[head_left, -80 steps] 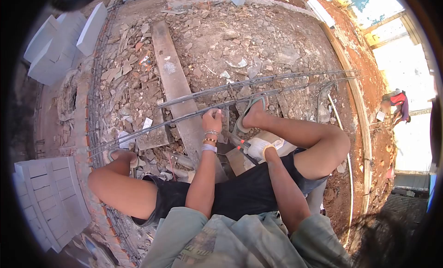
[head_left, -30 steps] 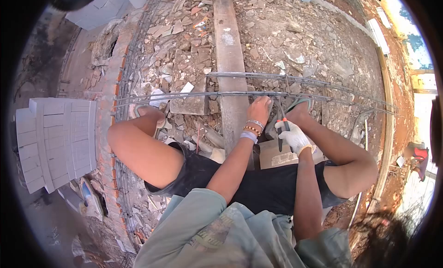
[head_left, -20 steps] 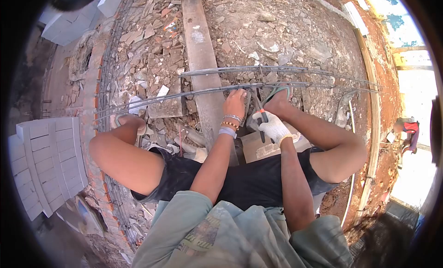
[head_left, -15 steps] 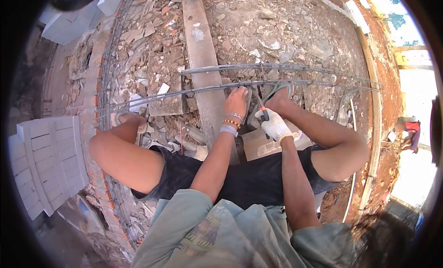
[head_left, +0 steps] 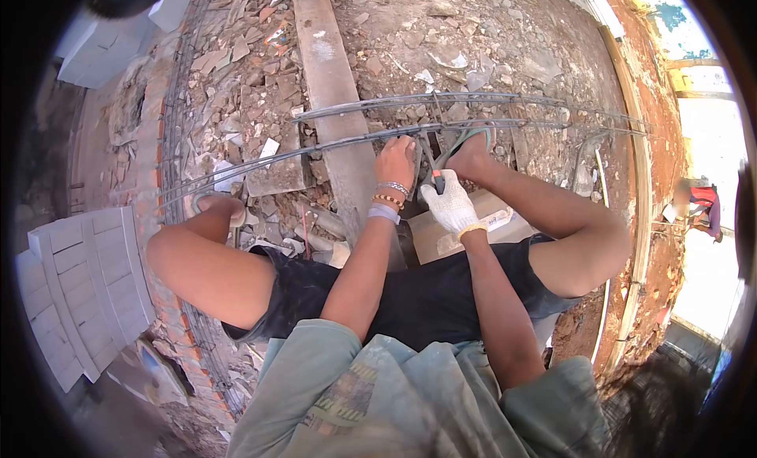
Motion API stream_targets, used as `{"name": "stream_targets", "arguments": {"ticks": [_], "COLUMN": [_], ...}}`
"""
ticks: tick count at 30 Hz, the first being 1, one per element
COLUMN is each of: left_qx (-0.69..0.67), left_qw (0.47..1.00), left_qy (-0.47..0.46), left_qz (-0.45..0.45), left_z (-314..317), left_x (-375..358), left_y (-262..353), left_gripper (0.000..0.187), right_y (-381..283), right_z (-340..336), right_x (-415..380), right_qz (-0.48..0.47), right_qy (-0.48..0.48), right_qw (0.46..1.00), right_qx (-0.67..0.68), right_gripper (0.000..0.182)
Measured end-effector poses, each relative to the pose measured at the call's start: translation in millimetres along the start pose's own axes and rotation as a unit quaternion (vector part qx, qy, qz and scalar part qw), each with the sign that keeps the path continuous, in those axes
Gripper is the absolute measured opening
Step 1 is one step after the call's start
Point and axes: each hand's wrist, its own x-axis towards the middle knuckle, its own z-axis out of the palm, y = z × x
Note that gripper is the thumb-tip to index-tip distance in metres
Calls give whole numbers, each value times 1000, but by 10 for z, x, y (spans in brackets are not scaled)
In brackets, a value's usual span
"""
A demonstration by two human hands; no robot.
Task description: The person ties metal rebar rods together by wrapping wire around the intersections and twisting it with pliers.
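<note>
My gloved right hand point(head_left: 451, 206) grips pincers point(head_left: 429, 158) with dark handles and a bit of orange-red on them. The jaws of the pincers point up at the near bundle of steel rebar point(head_left: 339, 143), close to a short upright piece of steel. My bare left hand point(head_left: 396, 165), with bracelets at the wrist, is just below the same rebar, left of the pincers. Its fingers are curled together, and what they hold is hidden. A second run of rebar point(head_left: 465, 98) lies just beyond, roughly parallel.
A wooden plank point(head_left: 325, 56) runs under the rebar across broken rubble point(head_left: 236, 80). Beneath my right arm lies a cardboard box point(head_left: 441, 236). Stacked pale blocks point(head_left: 95, 277) stand at left, past a brick edge. Another person point(head_left: 702, 210) is far off at right.
The pincers and my right hand have shifted left and up, closer to my left hand, and the pincers now stand more upright. The view has moved slightly.
</note>
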Motion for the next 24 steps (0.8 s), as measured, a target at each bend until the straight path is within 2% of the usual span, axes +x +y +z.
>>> {"name": "stream_targets", "arguments": {"ticks": [3, 4, 7, 10, 11, 12, 14, 16, 17, 19, 20, 23, 24], "left_qx": [32, 38, 59, 29, 9, -96, -6, -22, -29, -231, -326, -389, -316], "left_qw": [999, 999, 995, 992, 991, 984, 972, 940, 919, 857, 816, 812, 839], "left_qy": [-26, -32, -76, -105, -108, -70, 76, 66, 60, -120, -88, -99, -111], "left_qz": [-8, -7, -12, -59, -79, -132, -222, -334, -388, -444, -470, -424, -429], "left_z": [-38, -39, -88, -20, 90, 246, 906, 905, 901, 694, 652, 718, 752], "left_x": [30, 33, 72, 87, 90, 64, -67, -117, -141, -91, -69, -72, -38], "left_y": [5, 5, 80, 176, 229, 247, 107, 240, 311, 204, 241, 280, 256], "left_gripper": [17, 19, 28, 40, 45, 59, 68, 65, 64, 54, 42, 49, 44], "right_y": [17, 16, 314, -157, -198, -213, -84, 130, 178, 114, 39, -6, 6], "right_z": [104, 22, 120, 33, 84, 134, 243, 377, 368, 310, 288, 262, 238], "right_x": [34, 68, 315, 21, 2, -5, 38, 147, 147, 86, 37, 26, 7], "right_qz": [91, 86, 67, 79, 82, 84, 77, 39, 43, 45, 43, 37, 27], "right_qy": [21, -53, -145, 35, 49, 64, 88, 98, 93, 95, 102, 108, 102], "right_qw": [986, 985, 977, 993, 993, 992, 989, 994, 994, 992, 991, 990, 991], "right_qx": [138, 138, 138, -79, -76, -74, -89, -8, -31, -65, -77, -78, -81], "right_gripper": [56, 59, 53, 45, 43, 41, 39, 40, 41, 44, 45, 52, 54]}}
